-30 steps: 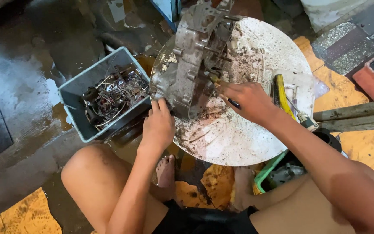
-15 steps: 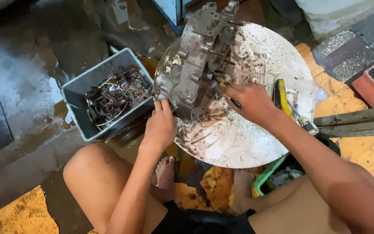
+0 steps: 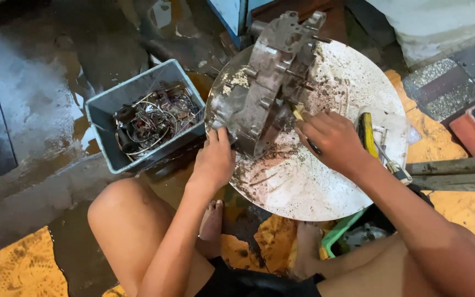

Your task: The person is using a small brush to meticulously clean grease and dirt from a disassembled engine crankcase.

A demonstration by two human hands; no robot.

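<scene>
While left hand [image 3: 215, 159] grips engine casing [image 3: 268, 82] edge, right hand [image 3: 331, 140] pinching thin tool [image 3: 303, 129], round tray [image 3: 325, 187] beneath

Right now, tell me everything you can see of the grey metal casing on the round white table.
The metal casing is a dull grey cast part, grimy, with bosses, ribs and short studs sticking out. It stands tilted on edge at the far left of the round white table, amid dirt and debris. The left hand steadies its lower edge; the right hand presses a thin tool against its side.
</scene>
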